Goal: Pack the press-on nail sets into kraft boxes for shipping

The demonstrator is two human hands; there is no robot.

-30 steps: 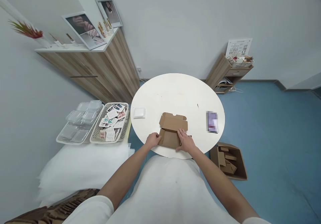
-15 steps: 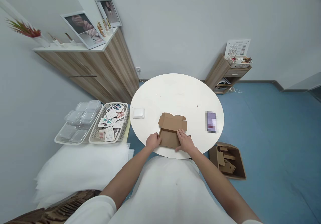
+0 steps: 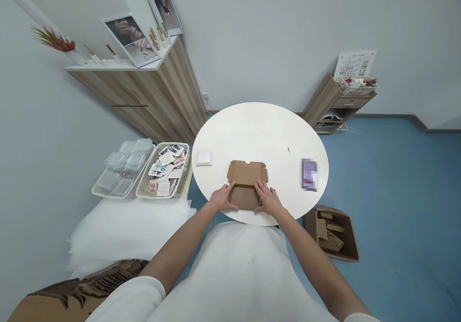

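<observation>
A brown cardboard box (image 3: 245, 198) lies on the white round table (image 3: 257, 125), near its front edge. Its lid (image 3: 247, 173) stands open on the far side, with small side flaps and a notch in the far edge. My left hand (image 3: 222, 198) grips the left side wall, thumb near the front corner and fingers toward the lid hinge. On the opposite wall my right hand (image 3: 268, 199) holds the box in the same way. No contents show on the bare bottom of the box.
A white packet (image 3: 204, 158) lies left on the table, a blurred purple item (image 3: 309, 175) right. Baskets of sachets (image 3: 163, 170) and clear plastic cases (image 3: 124, 166) stand at left, above white sheets (image 3: 133, 230). A carton of folded boxes (image 3: 331, 233) sits on the floor at right.
My left hand has shifted forward along the left wall, its thumb now at the front corner. The right side wall, folded outward before, now stands up under my right hand. The view has turned slightly left.
</observation>
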